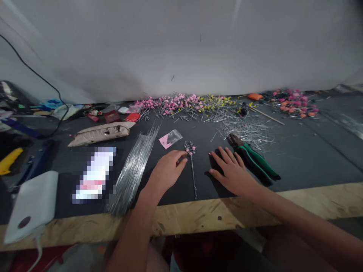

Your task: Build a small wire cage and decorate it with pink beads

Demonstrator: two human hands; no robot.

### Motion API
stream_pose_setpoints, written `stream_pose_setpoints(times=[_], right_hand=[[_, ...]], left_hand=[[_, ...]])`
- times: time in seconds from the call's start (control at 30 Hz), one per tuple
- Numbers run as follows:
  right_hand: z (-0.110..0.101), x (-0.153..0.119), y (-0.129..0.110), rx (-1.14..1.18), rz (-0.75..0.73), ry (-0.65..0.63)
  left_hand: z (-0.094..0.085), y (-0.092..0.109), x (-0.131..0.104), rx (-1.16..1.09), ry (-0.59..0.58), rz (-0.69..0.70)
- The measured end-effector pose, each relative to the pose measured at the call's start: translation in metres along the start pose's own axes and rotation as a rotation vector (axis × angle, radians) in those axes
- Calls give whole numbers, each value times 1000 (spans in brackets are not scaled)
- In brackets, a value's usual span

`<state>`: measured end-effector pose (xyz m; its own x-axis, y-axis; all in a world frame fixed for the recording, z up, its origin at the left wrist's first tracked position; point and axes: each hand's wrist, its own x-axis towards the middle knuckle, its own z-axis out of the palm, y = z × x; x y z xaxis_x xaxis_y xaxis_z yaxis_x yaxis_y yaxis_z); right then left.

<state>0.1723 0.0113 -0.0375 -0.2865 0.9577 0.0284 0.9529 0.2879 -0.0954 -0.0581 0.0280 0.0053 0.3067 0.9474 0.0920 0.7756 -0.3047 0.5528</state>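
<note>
A wire piece [193, 170] with a looped head and small pink flowers lies upright in view on the dark table. My left hand [169, 169] is at its flowered end, with the fingertips touching the edge of the head and the thumb apart from the index finger. To the right, my right hand [231, 170] lies flat on the table with its fingers spread and holds nothing. Green-handled pliers [256, 160] rest just beyond that hand. Above my left hand is a small clear bag with a pink card [170, 139]. A bundle of straight wires [134, 168] lies to the left.
Pink flower stems [181, 104], yellow ones [217, 102] and loose wires [251, 130] line the back. Magenta and orange flowers [297, 104] are at the back right. On the left are a blurred phone [95, 175], a white power bank [35, 206] and a wrapped package [102, 133].
</note>
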Motion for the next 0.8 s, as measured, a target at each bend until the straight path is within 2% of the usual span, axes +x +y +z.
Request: stream_pose_setpoints(times=[0.23, 0.6, 0.8], right_hand=[[-8, -23, 6, -8, -48, -35], [0, -9, 8, 30, -33, 5], [-4, -17, 10, 5, -47, -6]], left_hand=[[0, 1, -1, -5, -6, -1], [0, 1, -1, 10, -9, 7], [0, 2, 0, 12, -12, 10]])
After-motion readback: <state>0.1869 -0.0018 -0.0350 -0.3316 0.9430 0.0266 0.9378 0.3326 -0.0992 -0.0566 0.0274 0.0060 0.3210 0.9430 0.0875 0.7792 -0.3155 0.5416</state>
